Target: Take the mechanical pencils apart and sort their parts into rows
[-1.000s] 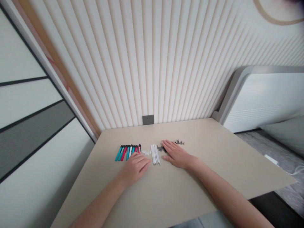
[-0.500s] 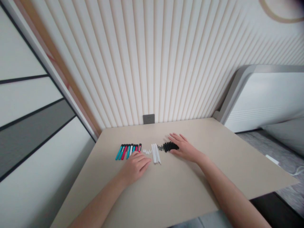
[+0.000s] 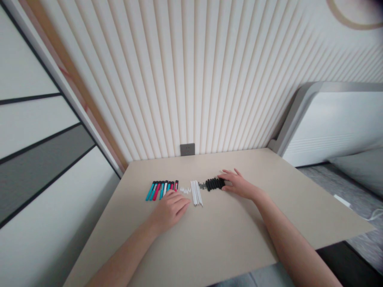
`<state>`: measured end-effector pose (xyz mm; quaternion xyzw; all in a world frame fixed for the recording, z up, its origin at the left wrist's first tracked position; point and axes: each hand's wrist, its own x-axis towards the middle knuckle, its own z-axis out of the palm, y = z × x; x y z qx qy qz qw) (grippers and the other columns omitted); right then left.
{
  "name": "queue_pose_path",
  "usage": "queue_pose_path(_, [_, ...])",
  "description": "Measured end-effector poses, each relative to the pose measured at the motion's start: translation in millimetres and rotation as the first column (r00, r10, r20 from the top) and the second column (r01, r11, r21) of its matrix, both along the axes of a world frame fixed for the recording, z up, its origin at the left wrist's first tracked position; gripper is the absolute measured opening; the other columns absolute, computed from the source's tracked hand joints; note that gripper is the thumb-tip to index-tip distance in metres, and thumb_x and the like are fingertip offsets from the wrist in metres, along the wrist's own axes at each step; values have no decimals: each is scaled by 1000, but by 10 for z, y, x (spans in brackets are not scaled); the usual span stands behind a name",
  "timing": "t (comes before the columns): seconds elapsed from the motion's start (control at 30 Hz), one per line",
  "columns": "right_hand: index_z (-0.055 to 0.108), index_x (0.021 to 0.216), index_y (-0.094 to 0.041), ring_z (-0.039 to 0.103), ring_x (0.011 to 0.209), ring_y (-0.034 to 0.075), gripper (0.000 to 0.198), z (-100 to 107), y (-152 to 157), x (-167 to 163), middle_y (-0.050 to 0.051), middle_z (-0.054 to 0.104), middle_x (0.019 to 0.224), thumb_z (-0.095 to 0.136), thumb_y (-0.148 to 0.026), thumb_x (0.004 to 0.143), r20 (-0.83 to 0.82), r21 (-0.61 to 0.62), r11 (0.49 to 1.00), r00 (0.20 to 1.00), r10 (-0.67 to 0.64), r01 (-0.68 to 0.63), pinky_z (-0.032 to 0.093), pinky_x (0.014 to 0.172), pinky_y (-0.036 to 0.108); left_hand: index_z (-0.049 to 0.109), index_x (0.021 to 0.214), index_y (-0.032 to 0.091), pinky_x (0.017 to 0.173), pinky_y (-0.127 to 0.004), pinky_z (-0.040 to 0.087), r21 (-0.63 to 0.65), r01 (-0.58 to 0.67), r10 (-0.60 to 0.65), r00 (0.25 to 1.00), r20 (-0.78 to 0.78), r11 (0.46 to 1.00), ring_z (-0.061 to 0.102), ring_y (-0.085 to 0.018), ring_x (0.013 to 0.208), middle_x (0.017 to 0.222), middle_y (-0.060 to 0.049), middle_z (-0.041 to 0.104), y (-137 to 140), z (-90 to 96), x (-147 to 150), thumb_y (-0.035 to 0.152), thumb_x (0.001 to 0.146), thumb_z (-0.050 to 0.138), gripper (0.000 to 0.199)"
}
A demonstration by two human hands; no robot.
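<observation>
My right hand (image 3: 237,185) is at the right end of a row of short black cylinders (image 3: 214,183), its thumb and fingers apart around the last ones; whether it presses on them I cannot tell. Palm down on the table, my left hand (image 3: 172,207) rests with its fingers loosely bent and nothing visible in it. Just beyond it lie several marker-like pen barrels (image 3: 157,190) in teal, red and white with black ends; the hand partly covers the nearest ones. Between the hands are small white pieces (image 3: 185,190), thin white sticks (image 3: 196,193) side by side, and tiny grey pieces (image 3: 202,185).
The beige table (image 3: 209,239) reaches back to a ribbed white wall with a dark grey socket (image 3: 187,149). A white cabinet (image 3: 44,191) stands close on the left. At the right are a bed headboard (image 3: 335,123) and a pillow (image 3: 362,167).
My right hand has drawn slightly to the right, uncovering more of the black cylinders, and its thumb and fingers have come nearer together. My left hand has hardly moved.
</observation>
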<state>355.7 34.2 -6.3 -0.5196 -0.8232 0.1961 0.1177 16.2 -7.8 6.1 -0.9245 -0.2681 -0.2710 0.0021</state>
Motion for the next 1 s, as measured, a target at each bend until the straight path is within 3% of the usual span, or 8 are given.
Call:
queue_pose_path(0.3, [55,131,-33,33,139,27,46,7,-2,3,5,57,136,60,-37,85,8,18,1000,1000,-9,9,3,114,59,66,94,18,81,-34,41,-9,2,-2,1000,-6,1000,61,-17,79,83,-3,70,-2,0,-1,19,97,47,19])
queue_pose_path(0.53, [46,140,-33,28,142,27,58,44,-17,-80,5,44,148,59,-45,85,7,16,1000,1000,12,-12,1,115,57,66,93,18,81,-34,42,-7,2,-2,1000,-4,1000,61,-17,78,82,-3,70,0,-4,2,20,97,47,20])
queue_pose_path(0.8, [52,134,-34,32,140,25,48,84,-28,-169,3,55,138,60,-34,86,-27,8,999,999,37,-37,2,115,57,67,95,19,83,-34,42,-25,7,-8,1000,-11,1000,62,-17,80,83,-3,70,0,-1,-1,20,97,47,20])
queue_pose_path(1.0, [53,134,-34,36,138,28,50,102,-44,-180,6,53,140,61,-41,85,-27,37,999,999,28,-27,4,114,59,66,94,19,83,-34,41,-32,3,-4,1000,-18,999,62,-17,80,83,-3,70,2,-2,-3,19,96,47,19])
